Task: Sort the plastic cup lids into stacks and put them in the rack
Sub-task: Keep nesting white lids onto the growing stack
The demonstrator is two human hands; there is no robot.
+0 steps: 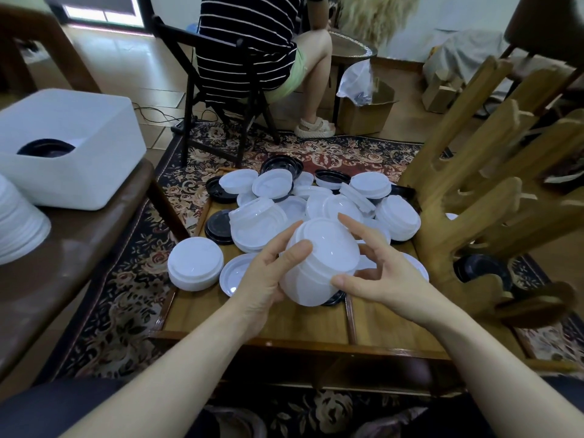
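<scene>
Holding white lid stack (319,263) above worktop (284,320): our left hand (265,279) fingers curled round it, right hand (382,273) pinching rim; rack (474,197) just right.

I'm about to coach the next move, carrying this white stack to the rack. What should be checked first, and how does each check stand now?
1. Left hand grips the white lid stack: ok.
2. Right hand steadies it: cannot tell, fingers look loose.
3. Stack holds only white lids: ok as far as visible.
4. Lids nested evenly: cannot tell.
5. Wooden rack has a free slot: ok, upper slots look empty.
</scene>
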